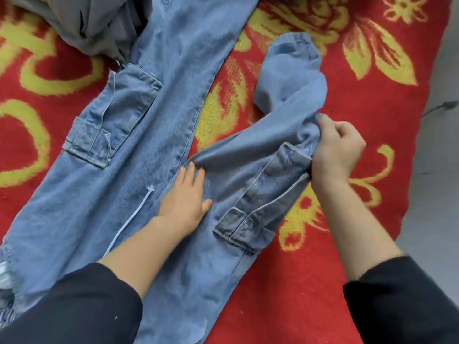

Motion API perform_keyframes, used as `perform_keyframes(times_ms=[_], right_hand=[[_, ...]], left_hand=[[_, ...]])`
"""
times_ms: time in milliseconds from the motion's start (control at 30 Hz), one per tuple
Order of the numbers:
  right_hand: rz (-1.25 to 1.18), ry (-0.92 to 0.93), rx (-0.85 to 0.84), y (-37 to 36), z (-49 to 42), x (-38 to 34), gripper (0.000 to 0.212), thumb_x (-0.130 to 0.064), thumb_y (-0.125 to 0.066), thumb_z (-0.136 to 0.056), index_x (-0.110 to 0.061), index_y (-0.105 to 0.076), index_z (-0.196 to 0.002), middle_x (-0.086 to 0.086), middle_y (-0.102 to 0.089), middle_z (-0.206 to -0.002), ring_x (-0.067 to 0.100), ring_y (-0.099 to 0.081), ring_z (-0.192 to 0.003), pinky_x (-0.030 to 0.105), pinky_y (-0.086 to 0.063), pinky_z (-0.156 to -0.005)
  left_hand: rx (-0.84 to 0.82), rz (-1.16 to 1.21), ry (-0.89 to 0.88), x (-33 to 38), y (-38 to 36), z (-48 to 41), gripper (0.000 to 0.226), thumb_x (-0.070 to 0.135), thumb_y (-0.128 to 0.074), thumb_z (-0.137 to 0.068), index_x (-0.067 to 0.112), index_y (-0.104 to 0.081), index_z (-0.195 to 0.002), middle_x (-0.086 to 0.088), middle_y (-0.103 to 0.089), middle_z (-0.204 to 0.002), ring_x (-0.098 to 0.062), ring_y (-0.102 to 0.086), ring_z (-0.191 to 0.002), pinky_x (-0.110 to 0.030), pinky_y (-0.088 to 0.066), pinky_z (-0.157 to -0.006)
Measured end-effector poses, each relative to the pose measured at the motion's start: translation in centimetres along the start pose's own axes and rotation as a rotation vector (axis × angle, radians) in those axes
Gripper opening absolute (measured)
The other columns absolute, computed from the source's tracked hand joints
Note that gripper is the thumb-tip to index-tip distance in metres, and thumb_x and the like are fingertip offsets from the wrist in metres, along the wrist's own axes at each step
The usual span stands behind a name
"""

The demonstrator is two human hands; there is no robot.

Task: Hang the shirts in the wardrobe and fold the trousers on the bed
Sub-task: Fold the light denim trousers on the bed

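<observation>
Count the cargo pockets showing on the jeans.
2. The left pocket lies on the flat leg; the right pocket sits on the bunched leg that the right hand grips. Others may be hidden under the jeans.

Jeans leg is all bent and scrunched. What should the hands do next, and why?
Probably the right hand should pull the bent leg out straight. It holds that leg's bunched cloth, the left hand presses the jeans flat, and the other leg lies straight on the blanket.
</observation>
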State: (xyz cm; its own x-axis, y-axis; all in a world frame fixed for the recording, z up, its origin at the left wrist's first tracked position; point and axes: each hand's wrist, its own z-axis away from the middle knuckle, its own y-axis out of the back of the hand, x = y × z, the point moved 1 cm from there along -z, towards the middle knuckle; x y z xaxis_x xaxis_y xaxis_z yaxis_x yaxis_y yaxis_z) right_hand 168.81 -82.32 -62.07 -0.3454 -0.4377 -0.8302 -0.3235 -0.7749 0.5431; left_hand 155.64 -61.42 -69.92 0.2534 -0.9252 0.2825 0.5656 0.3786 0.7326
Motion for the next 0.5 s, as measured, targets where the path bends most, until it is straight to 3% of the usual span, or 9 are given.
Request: perform_keyframes(times_ms=[33,67,100,167,267,400,433,500], right_hand=[[0.110,0.171,0.070,0.7,0.6,1.3,0.024,-0.022,-0.057,-0.090,-0.013,-0.047,-0.070,-0.011,-0.042,-0.059,0.009,-0.037,-0.059,0.029,-0.029,-0.062],[0.239,0.228,0.034,1.0,1.0,2.9,0.022,-0.018,-0.054,-0.091,-0.011,-0.044,-0.073,-0.009,-0.038,-0.059,0.013,-0.036,-0.062,0.030,-0.023,-0.062],[0.367,0.164,-0.069,1.3,1.0,4.6,0.020,-0.016,-0.054,-0.090,-0.010,-0.043,-0.074,-0.006,-0.039,-0.059,0.020,-0.038,-0.065,0.031,-0.021,-0.061],[0.472,-0.148,-0.251,1.6,-0.5,7.8,0.020,-0.015,-0.062,-0.081,-0.010,-0.048,-0.068,0.002,-0.047,-0.060,0.026,-0.046,-0.067,0.034,-0.027,-0.061],[0.249,-0.382,-0.189,0.9,-3.9,7.7,0.010,-0.020,-0.064,-0.063,-0.013,-0.058,-0.068,0.004,-0.058,-0.066,0.023,-0.053,-0.065,0.039,-0.045,-0.062],[-0.019,-0.388,-0.183,-1.7,-8.0,4.5,0.022,-0.037,-0.059,-0.079,-0.016,-0.060,-0.071,0.010,-0.067,-0.084,0.018,-0.058,-0.067,0.039,-0.050,-0.068],[-0.029,-0.378,-0.206,-2.4,-8.6,3.7,0.031,-0.046,-0.060,-0.078,-0.014,-0.064,-0.079,0.013,-0.070,-0.095,0.019,-0.061,-0.077,0.043,-0.054,-0.076],[-0.007,-0.401,-0.218,-3.8,-9.5,2.9,0.062,-0.054,-0.065,-0.076,-0.007,-0.060,-0.115,0.010,-0.061,-0.121,0.021,-0.057,-0.104,0.045,-0.048,-0.095]], left_hand=[[-0.003,-0.058,0.001,0.2,0.1,0.1,0.075,0.041,-0.045,-0.097,0.014,-0.001,-0.152,-0.009,0.009,-0.160,-0.025,0.003,-0.147,-0.036,-0.019,-0.117],[-0.006,-0.113,0.006,0.5,0.3,0.1,0.076,0.042,-0.046,-0.096,0.013,-0.001,-0.151,-0.010,0.007,-0.159,-0.027,0.002,-0.147,-0.037,-0.023,-0.115],[-0.010,-0.154,0.014,0.7,0.6,0.0,0.077,0.042,-0.047,-0.096,0.013,-0.003,-0.151,-0.011,0.005,-0.159,-0.028,-0.001,-0.147,-0.038,-0.028,-0.111],[-0.019,-0.203,0.015,1.0,1.3,-0.3,0.078,0.045,-0.051,-0.093,0.013,-0.009,-0.150,-0.012,-0.003,-0.159,-0.029,-0.009,-0.146,-0.040,-0.036,-0.106],[-0.049,-0.238,0.007,1.0,2.2,-0.9,0.076,0.050,-0.057,-0.088,0.016,-0.021,-0.146,-0.012,-0.013,-0.157,-0.028,-0.021,-0.143,-0.041,-0.039,-0.103],[-0.085,-0.268,-0.013,1.3,3.4,-1.7,0.067,0.052,-0.058,-0.085,0.018,-0.036,-0.137,-0.012,-0.027,-0.153,-0.028,-0.038,-0.134,-0.041,-0.042,-0.097],[-0.089,-0.270,-0.015,1.3,3.6,-1.9,0.064,0.053,-0.058,-0.084,0.018,-0.038,-0.135,-0.012,-0.031,-0.151,-0.029,-0.043,-0.129,-0.040,-0.043,-0.095],[-0.091,-0.271,-0.018,1.1,4.0,-2.3,0.058,0.053,-0.057,-0.084,0.018,-0.043,-0.129,-0.011,-0.043,-0.142,-0.030,-0.052,-0.120,-0.038,-0.045,-0.090]])
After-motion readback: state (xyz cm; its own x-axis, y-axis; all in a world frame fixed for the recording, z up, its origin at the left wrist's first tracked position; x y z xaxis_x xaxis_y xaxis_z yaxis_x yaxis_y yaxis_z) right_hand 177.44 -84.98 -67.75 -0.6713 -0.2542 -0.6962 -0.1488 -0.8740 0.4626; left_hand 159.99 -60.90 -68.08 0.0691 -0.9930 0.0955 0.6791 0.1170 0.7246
